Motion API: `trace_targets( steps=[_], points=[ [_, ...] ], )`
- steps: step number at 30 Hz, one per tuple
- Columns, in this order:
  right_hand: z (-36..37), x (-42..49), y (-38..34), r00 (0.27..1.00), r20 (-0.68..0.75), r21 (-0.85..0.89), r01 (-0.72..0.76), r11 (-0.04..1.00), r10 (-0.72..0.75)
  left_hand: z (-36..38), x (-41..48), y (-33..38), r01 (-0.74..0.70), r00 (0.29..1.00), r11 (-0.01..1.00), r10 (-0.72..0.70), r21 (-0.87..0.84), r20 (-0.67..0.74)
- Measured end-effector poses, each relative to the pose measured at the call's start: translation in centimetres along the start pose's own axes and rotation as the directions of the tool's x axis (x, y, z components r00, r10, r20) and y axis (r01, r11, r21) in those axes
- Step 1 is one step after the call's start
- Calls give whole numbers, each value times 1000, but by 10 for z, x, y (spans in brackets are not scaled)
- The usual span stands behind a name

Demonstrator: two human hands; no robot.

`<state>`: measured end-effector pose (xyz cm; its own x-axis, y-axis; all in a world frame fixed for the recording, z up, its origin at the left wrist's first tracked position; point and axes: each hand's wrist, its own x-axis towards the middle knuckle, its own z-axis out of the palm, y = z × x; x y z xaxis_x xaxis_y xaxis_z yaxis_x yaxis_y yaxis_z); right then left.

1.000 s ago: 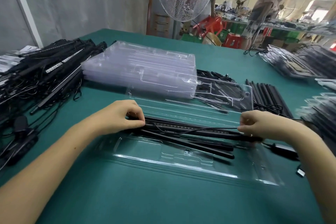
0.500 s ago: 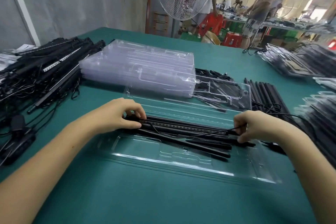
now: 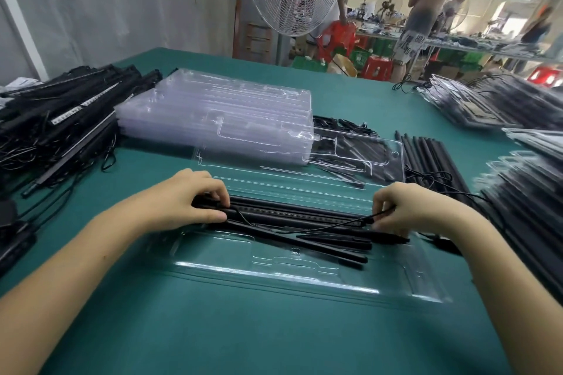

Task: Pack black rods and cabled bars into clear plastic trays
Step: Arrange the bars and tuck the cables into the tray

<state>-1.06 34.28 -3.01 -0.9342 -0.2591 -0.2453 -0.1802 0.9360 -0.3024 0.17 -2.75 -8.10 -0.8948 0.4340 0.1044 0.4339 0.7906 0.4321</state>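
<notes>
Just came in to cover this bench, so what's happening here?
A person is filling a clear tray on the table. The left hand grips one end of a black cabled bar, the right hand pinches the other, holding it along the tray's far side. Thin rods lie slanted in the tray. Behind it empty trays are stacked, and more bars are piled at left.

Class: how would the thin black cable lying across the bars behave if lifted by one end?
Probably floppy: the cable sags in a loose curve over the bar. Likely light, being so thin. It may drag or snag, as it runs to the right hand.
</notes>
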Motion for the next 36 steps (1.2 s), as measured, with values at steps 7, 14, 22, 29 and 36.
trace_targets(
  steps=[7, 14, 22, 29, 36],
  points=[
    [-1, 0, -7, 984, -167, 423, 123, 898, -56, -2, 1, 4, 27, 999, 1000, -27, 3, 16],
    [11, 4, -8, 997, 47, 247, 42, 968, -55, -4, 0, 10, 39, 999, 999, -39, -7, 9],
    [6, 1, -4, 988, 150, 252, 9, 968, -48, -1, -2, 13, 44, 999, 998, -45, 42, 27],
    [13, -2, -17, 973, 229, -10, -37, 999, 38, 8, 1, 21, 91, 995, 991, -88, 96, -40],
    [13, -3, -23, 977, 205, -25, -62, 998, 66, 10, 0, 22, 157, 987, 986, -155, 57, -44]
  ],
)
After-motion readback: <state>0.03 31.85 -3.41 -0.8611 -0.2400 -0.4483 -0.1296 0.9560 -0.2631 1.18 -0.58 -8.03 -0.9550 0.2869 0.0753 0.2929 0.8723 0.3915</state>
